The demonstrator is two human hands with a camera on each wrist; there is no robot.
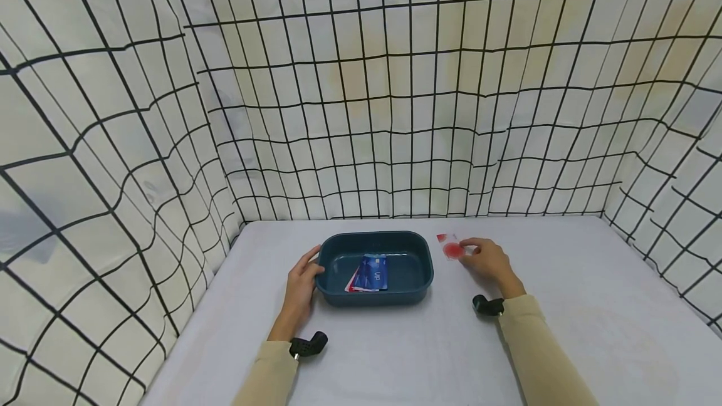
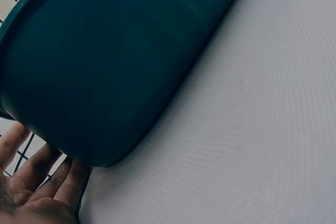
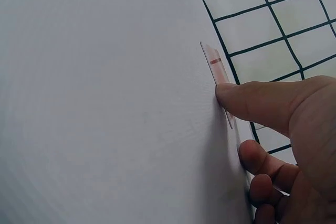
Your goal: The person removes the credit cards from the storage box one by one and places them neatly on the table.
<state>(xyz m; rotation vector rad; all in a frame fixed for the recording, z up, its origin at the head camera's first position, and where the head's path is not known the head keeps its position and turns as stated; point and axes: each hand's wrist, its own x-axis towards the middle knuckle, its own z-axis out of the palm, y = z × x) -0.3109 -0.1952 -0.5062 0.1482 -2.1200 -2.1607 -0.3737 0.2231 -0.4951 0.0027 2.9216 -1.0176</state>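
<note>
A dark teal plastic tub [image 1: 372, 299] stands on the table. My left hand [image 1: 301, 286] holds its left end, thumb at the rim, other fingers against the outer wall; in the left wrist view the fingers [image 2: 65, 182] lie partly behind the tub [image 2: 100, 77]. Inside, a blue card [image 1: 371, 273] marked VIP overlaps a red-and-white card [image 1: 351, 281]. Right of the tub, my right hand [image 1: 489, 262] pinches a whitish, see-through card [image 1: 453, 250] with a red round patch. Seen from the right wrist, that card [image 3: 214, 61] is tilted on edge, with the thumb on its near face.
A white cloth covers the table [image 1: 395, 356]. Behind it and along both sides rises a black grid net [image 1: 412, 111] in front of white sheeting. A small black device [image 1: 308, 344] sits on the left wrist, another device [image 1: 487, 305] on the right.
</note>
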